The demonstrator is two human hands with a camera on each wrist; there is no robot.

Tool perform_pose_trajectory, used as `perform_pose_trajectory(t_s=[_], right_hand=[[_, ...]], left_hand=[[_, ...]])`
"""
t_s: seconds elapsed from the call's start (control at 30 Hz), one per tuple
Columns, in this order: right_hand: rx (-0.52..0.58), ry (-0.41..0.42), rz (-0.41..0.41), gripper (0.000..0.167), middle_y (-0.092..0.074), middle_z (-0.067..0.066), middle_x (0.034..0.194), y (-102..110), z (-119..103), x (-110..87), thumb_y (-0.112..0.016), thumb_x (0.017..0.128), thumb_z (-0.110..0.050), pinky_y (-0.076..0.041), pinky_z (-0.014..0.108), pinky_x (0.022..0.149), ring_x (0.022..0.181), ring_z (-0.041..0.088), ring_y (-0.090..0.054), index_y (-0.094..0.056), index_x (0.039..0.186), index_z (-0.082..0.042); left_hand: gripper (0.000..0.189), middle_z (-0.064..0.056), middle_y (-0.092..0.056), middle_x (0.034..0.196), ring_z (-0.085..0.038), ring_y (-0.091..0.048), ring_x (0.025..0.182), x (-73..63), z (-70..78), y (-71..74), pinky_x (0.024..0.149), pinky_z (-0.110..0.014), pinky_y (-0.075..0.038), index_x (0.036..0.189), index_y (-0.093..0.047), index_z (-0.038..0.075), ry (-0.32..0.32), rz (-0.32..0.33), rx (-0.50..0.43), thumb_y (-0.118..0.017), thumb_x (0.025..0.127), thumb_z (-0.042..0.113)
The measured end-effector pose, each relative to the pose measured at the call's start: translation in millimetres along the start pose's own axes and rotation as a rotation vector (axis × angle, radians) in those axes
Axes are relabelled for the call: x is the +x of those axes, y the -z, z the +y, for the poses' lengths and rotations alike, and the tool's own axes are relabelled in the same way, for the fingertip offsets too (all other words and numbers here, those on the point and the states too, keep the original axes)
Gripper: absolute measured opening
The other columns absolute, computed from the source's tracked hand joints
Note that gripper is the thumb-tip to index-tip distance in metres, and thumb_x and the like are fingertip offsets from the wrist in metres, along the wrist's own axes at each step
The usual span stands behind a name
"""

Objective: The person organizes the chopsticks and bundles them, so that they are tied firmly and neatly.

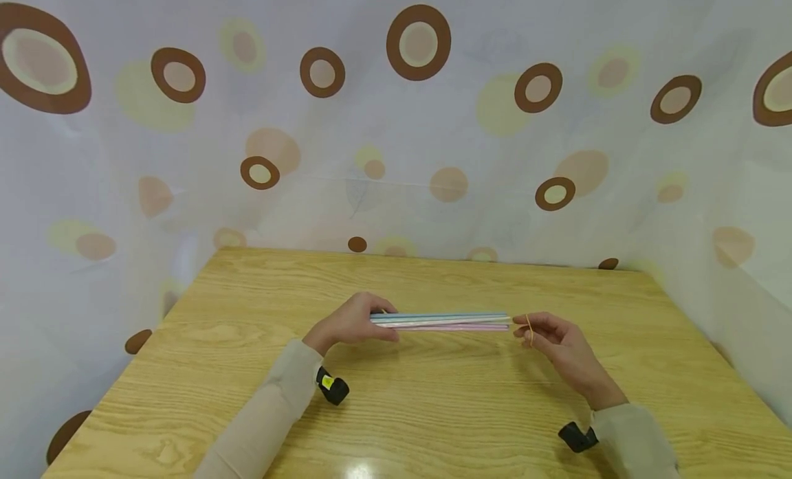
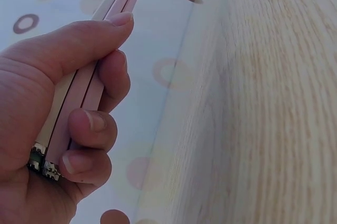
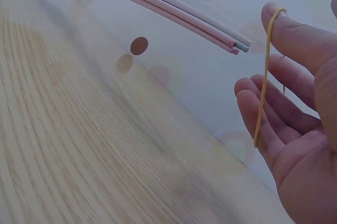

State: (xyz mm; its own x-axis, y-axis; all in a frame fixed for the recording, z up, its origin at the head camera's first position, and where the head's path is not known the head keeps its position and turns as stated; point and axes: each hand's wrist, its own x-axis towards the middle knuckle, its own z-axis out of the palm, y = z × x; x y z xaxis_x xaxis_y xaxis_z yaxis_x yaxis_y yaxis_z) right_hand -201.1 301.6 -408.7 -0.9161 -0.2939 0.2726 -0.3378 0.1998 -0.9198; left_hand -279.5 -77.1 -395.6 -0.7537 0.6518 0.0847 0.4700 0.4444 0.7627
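Note:
My left hand (image 1: pixel 355 319) grips a bundle of slim pastel pencils (image 1: pixel 442 321) at one end, thumb on one side and fingers curled round the other. They are blue, white and pink, and point level to the right above the table. In the left wrist view, silver metal ends (image 2: pixel 51 170) show near the palm. My right hand (image 1: pixel 563 345) hovers just beyond the pencils' free ends, apart from them. A yellow rubber band (image 3: pixel 264 79) is looped over its thumb and fingers, which are spread and stretch it.
Beneath both hands lies a light wood-grain table (image 1: pixel 433 410). Behind it and at the sides hangs a pale cloth (image 1: pixel 383 211) with brown and beige rings. A black wrist camera (image 1: pixel 333 386) sits below the left wrist, another black camera (image 1: pixel 577 438) by the right.

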Motion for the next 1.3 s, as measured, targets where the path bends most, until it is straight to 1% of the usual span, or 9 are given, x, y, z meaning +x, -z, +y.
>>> perform_pose_trajectory(t_s=[0.17, 0.37, 0.53, 0.63, 0.73, 0.83, 1.07, 1.2, 1.3], right_hand=[[0.041, 0.002, 0.029, 0.033, -0.064, -0.009, 0.112, -1.8, 2.0, 0.5, -0.055, 0.097, -0.005, -0.053, 0.022, 0.082, 0.099, 0.004, -0.065, -0.051, 0.126, 0.010], [0.159, 0.059, -0.017, 0.036, -0.061, -0.005, 0.113, -7.5, 2.8, 4.2, -0.053, 0.095, 0.004, -0.053, 0.024, 0.083, 0.103, 0.004, -0.063, -0.047, 0.131, 0.009], [0.220, 0.096, -0.027, 0.036, -0.059, -0.007, 0.121, -14.0, 2.9, 8.9, -0.051, 0.095, 0.007, -0.053, 0.024, 0.084, 0.107, 0.002, -0.061, -0.051, 0.131, -0.002], [0.177, 0.073, -0.008, 0.036, -0.059, -0.012, 0.122, -17.8, 2.4, 11.8, -0.053, 0.095, 0.005, -0.052, 0.022, 0.084, 0.108, 0.000, -0.060, -0.054, 0.128, -0.010], [0.101, 0.042, 0.010, 0.035, -0.059, -0.014, 0.121, -20.7, 0.9, 14.8, -0.056, 0.095, 0.001, -0.051, 0.018, 0.083, 0.108, -0.003, -0.059, -0.051, 0.130, -0.002], [0.052, 0.025, 0.012, 0.036, -0.060, -0.013, 0.120, -23.7, -0.5, 18.4, -0.057, 0.095, -0.001, -0.050, 0.017, 0.084, 0.109, -0.004, -0.058, -0.051, 0.130, 0.000], [0.040, 0.057, -0.045, 0.039, -0.059, -0.002, 0.116, -29.2, -2.3, 23.9, -0.056, 0.095, 0.000, -0.052, 0.020, 0.082, 0.101, 0.003, -0.062, -0.051, 0.133, -0.007], [0.018, 0.059, -0.048, 0.038, -0.058, -0.004, 0.114, -31.5, -2.8, 27.5, -0.056, 0.095, 0.000, -0.051, 0.020, 0.082, 0.098, 0.005, -0.061, -0.053, 0.132, -0.009], [-0.019, 0.050, -0.027, 0.036, -0.059, -0.006, 0.113, -33.7, -2.9, 30.1, -0.058, 0.094, -0.001, -0.051, 0.019, 0.082, 0.099, 0.003, -0.060, -0.054, 0.130, -0.008]], left_hand=[[0.032, -0.003, -0.069, 0.096, -0.011, -0.056, 0.076, 0.4, 1.5, -0.5, 0.068, -0.024, -0.046, 0.106, -0.072, 0.007, -0.008, 0.004, 0.006, -0.081, 0.079, 0.023], [0.032, -0.003, -0.069, 0.095, -0.011, -0.055, 0.075, 0.0, 3.4, -1.1, 0.067, -0.024, -0.046, 0.106, -0.072, 0.007, -0.012, 0.007, 0.006, -0.080, 0.079, 0.021], [0.032, -0.004, -0.069, 0.093, -0.010, -0.055, 0.073, -2.7, 3.9, -0.4, 0.066, -0.023, -0.045, 0.105, -0.072, 0.005, -0.030, 0.006, 0.008, -0.081, 0.079, 0.021], [0.032, -0.004, -0.069, 0.092, -0.009, -0.054, 0.073, -2.9, 2.8, -1.0, 0.066, -0.022, -0.045, 0.105, -0.072, 0.005, -0.040, 0.000, 0.013, -0.081, 0.079, 0.022], [0.031, -0.003, -0.069, 0.091, -0.009, -0.054, 0.072, -2.0, 2.5, -2.5, 0.066, -0.022, -0.045, 0.105, -0.072, 0.006, -0.049, -0.010, 0.011, -0.080, 0.079, 0.022], [0.031, -0.002, -0.069, 0.092, -0.009, -0.054, 0.073, -1.5, 2.8, -4.0, 0.067, -0.022, -0.045, 0.105, -0.073, 0.007, -0.042, -0.014, 0.010, -0.080, 0.079, 0.022], [0.029, -0.001, -0.069, 0.091, -0.009, -0.054, 0.073, -1.5, 6.5, -4.2, 0.066, -0.022, -0.045, 0.105, -0.073, 0.008, -0.041, -0.021, 0.002, -0.079, 0.080, 0.021], [0.029, -0.001, -0.069, 0.091, -0.010, -0.054, 0.073, -1.2, 10.0, -2.3, 0.066, -0.022, -0.044, 0.104, -0.073, 0.008, -0.040, -0.017, -0.003, -0.080, 0.079, 0.021], [0.029, -0.001, -0.069, 0.092, -0.010, -0.054, 0.074, -0.6, 11.4, -1.9, 0.067, -0.022, -0.045, 0.105, -0.073, 0.007, -0.032, -0.015, -0.007, -0.080, 0.079, 0.020]])
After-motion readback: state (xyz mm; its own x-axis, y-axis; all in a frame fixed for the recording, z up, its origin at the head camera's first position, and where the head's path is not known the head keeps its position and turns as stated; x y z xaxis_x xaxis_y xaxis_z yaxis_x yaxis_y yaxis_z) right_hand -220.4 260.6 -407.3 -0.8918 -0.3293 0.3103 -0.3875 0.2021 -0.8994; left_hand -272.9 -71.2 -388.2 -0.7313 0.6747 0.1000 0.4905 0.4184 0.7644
